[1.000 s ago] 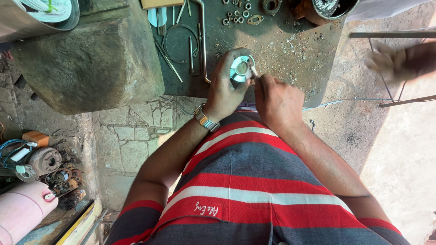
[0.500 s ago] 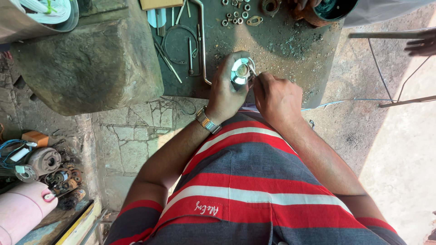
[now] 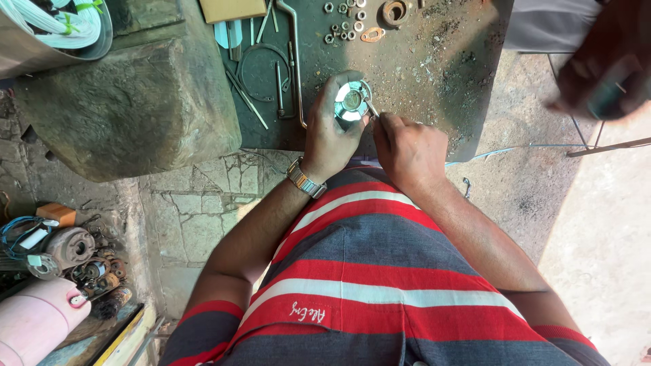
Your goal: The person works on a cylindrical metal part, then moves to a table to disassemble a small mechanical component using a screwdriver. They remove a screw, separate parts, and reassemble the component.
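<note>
Cracked paving and bare dirt lie under me, and a dark metal bench gritty with filings stands at the far side. My left hand is curled shut around a round shiny metal part, holding it just over the near edge of the bench, with a wristwatch on that wrist. My right hand is closed in a pinch on a thin metal tool, and its tip touches the right side of the round part. Past my hands, on the bench, loose nuts and washers lie scattered at the far edge, with bent rods and a wire loop to their left. Left of the bench sits a big rough stone block. Down at the near left, old motor parts are heaped beside a pink cylinder. At the far right another person's hand shows as a blur, so I cannot tell what it holds
</note>
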Motion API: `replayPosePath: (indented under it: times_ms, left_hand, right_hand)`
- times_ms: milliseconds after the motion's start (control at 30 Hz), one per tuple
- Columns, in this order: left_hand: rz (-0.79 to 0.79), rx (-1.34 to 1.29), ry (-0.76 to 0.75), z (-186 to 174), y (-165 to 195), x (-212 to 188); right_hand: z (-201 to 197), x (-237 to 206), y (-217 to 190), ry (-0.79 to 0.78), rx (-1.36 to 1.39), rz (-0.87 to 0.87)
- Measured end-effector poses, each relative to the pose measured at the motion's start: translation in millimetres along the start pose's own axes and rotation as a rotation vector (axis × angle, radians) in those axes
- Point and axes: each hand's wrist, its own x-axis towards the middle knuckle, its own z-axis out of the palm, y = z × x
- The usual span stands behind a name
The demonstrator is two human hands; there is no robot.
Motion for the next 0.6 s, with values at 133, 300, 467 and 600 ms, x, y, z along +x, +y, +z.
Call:
replayPosePath:
  times_ms: [133,300,467,600]
  left_hand:
    - [-0.033,-0.064,0.01,1.6,-1.9,-1.0]
    - [0.008,-0.021,-0.005,3.8,-4.2,-4.3]
    - [-0.011,-0.035,0.026,3.9,-4.2,-4.7]
    - [-0.106,-0.113,0.008,2.9,-2.4,-3.2]
  right_hand:
    - [0.9,0.5,1.1,0.003,0.089,0.024]
    - [0.5,2.7,0.5,0.026,-0.022,-0.009]
    - [-3.6,2.3,-0.5,-0.052,0.03,0.004]
    - [-6.1,3.1,-2.5,-0.053,0.085,0.06]
